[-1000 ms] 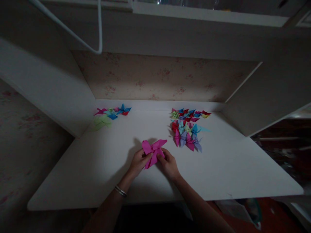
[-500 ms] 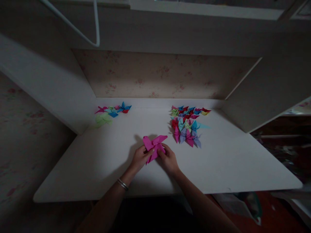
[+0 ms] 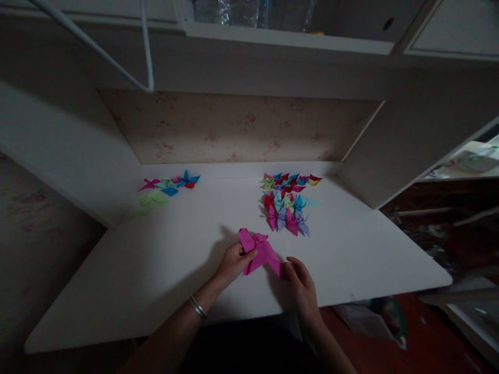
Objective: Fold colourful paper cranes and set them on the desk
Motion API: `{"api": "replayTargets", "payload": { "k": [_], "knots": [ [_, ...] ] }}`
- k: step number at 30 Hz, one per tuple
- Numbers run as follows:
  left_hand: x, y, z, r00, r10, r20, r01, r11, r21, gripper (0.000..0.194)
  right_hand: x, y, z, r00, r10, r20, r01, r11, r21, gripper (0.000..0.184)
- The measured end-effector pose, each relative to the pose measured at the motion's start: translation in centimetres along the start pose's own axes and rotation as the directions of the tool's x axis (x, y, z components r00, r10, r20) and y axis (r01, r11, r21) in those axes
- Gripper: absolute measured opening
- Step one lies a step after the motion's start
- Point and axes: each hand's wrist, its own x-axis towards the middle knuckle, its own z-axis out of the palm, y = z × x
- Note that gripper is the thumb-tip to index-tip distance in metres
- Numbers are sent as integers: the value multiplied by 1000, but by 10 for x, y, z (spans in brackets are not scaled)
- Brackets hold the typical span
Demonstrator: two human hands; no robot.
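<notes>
Our left hand (image 3: 232, 263) pinches the magenta paper (image 3: 262, 254) near its middle, our right hand (image 3: 303, 291) one flap (image 3: 275, 266), both nearer us than the folded-paper cluster (image 3: 289, 201); probably light and crease-prone, it wants gentle gripping where layers overlap.

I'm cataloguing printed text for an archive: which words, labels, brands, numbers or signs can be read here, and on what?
No text can be read.
Pink folded paper: no writing visible.
Small folded papers, right and left: none visible.
Clear plastic items overhead: too dark to read any.
Things at far right: too blurred to read any.
</notes>
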Motion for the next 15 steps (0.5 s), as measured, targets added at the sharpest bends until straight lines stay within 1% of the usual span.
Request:
{"api": "replayTargets", "payload": {
  "k": [2,4,6,9,10,12,14,15],
  "knots": [
    [1,3,17,997,3,73,-1,1000,-26,45,0,4,-19,998,-8,-69,7,1000,-9,42],
    [5,10,33,991,22,129,-17,999,-39,43,3,4,-35,988,-24,-155,29,999,28,38],
    [9,19,46,986,50,157,-44,998,-36,39,8,1,-48,970,-56,-235,72,996,59,35],
    [16,27,60,979,92,179,-93,996,-5,36,18,-2,-65,934,-108,-341,128,991,35,35],
    [18,26,64,980,95,178,-100,995,23,33,22,-1,-70,922,-113,-371,124,992,5,37],
    [21,19,69,987,67,148,-86,988,126,28,28,1,-75,902,-111,-416,76,992,-100,42],
    [23,7,72,995,12,98,-36,969,245,23,32,4,-75,897,-125,-425,30,975,-222,47],
    [23,1,72,997,-14,77,-7,961,276,22,33,5,-74,901,-140,-411,24,961,-274,49]
  ]
}}
